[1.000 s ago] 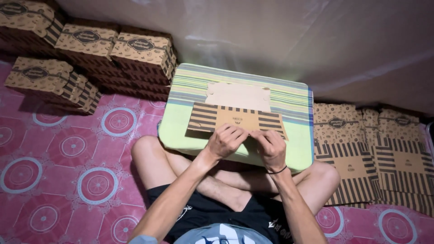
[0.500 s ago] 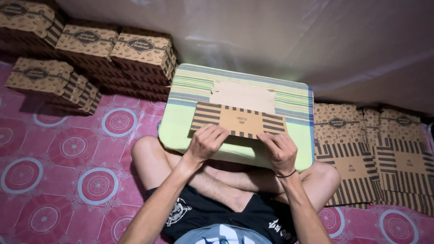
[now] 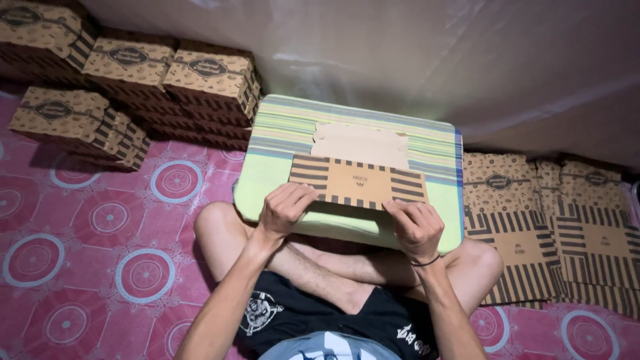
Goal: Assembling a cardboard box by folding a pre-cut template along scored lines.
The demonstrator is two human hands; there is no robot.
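Note:
A flat brown cardboard box blank (image 3: 360, 175) with dark stripes lies on a striped green board (image 3: 267, 180) resting on my crossed legs. My left hand (image 3: 285, 208) grips the blank's near left corner. My right hand (image 3: 415, 227) grips its near right corner, a dark band around that wrist. The striped front panel is raised toward me; the plain tan flap lies flat behind it.
Stacks of folded patterned brown boxes (image 3: 167, 87) stand at the back left against a white wall. A pile of flat striped blanks (image 3: 553, 227) lies on the right. A pink mat with circle patterns (image 3: 100, 267) covers the floor.
My hands have slid apart from the middle of the blank's near edge to its two corners. The striped panel has come up from lying flat.

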